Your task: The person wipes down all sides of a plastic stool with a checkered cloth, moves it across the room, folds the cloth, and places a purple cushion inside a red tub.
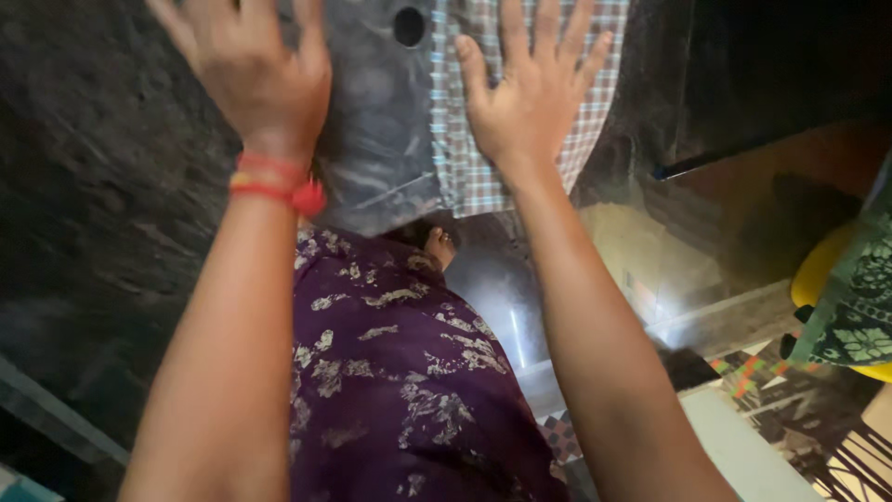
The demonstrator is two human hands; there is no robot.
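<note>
Both hands are raised with fingers spread — neither is clenched. The left hand [255,70] lies flat against a dark grey sheet [376,112] at the far centre; red thread bands [274,186] circle its wrist. The right hand [530,93] presses palm-down on a checked cloth [474,177] just right of the sheet, its edge overlapping it. Near, between the forearms — another person in a purple patterned garment [400,381].

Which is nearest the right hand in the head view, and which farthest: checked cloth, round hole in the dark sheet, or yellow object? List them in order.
From the right hand:
1. Checked cloth, under the palm, touching.
2. Round hole, just left, above the fingers' base.
3. Yellow object, far right edge.
</note>
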